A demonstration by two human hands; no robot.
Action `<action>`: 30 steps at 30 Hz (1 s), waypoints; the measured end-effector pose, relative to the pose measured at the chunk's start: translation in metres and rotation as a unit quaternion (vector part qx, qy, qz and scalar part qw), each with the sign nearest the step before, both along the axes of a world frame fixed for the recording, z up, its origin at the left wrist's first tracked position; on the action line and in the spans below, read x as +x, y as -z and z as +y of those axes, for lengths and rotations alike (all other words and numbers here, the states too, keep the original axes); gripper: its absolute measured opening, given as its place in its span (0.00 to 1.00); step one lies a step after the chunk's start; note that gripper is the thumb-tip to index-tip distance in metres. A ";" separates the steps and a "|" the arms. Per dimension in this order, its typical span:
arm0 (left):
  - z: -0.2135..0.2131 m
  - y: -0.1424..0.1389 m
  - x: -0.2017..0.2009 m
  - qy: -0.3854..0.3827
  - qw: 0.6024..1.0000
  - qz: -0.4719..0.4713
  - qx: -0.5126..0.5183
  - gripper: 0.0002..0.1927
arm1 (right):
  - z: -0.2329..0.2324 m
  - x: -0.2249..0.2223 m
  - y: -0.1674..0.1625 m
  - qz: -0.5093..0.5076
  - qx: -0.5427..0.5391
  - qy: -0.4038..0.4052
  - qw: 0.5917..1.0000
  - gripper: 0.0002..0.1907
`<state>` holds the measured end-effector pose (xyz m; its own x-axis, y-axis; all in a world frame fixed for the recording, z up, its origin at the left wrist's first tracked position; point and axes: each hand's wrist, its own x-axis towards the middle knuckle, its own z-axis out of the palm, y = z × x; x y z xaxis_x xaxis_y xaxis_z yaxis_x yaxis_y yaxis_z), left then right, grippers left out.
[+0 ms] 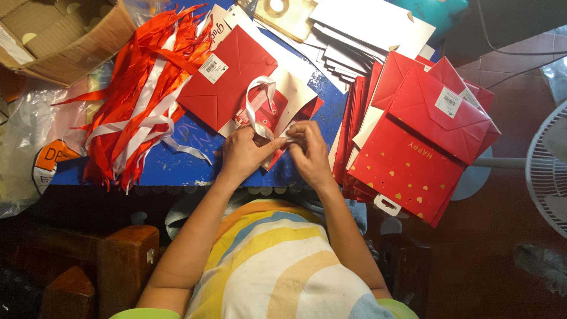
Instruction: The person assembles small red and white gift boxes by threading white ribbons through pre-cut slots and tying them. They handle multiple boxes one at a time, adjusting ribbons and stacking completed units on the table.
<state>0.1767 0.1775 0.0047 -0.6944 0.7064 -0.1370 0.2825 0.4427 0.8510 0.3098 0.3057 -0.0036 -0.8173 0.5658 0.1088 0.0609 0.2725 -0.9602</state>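
Head view: left hand (245,152) and right hand (308,150) both pinch the white ribbon (257,100) between them, over the red bag (236,82).

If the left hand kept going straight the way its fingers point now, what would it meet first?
Probably the white ribbon looped on the red gift bag, directly beyond the left hand; depth is unclear.

Bright, sharp tabletop; dark floor below; slight wide-angle bending at edges

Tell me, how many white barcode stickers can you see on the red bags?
2: one barcode sticker on the red bag left of the hands, another atop the right stack. Others may be hidden.
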 end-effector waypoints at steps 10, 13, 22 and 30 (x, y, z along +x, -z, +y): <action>0.000 0.004 -0.001 0.002 1.000 0.027 0.005 0.22 | -0.007 0.000 0.005 -0.059 0.064 0.005 0.996 0.05; 0.000 0.005 -0.001 -0.001 0.999 0.043 -0.016 0.23 | -0.002 0.004 0.019 -0.061 0.035 0.024 0.997 0.05; 0.001 0.001 -0.001 0.000 1.000 0.021 0.012 0.22 | -0.001 0.003 0.021 0.059 -0.146 0.064 0.985 0.13; 0.000 0.002 -0.001 0.004 1.000 0.023 0.019 0.23 | -0.012 -0.003 0.000 -0.034 0.073 0.016 0.997 0.11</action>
<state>0.1756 0.1771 0.0026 -0.6938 0.7160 -0.0775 0.3251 0.4074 0.8534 0.3073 0.2938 -0.0036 -0.8076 0.5737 0.1366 0.1349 0.4052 -0.9042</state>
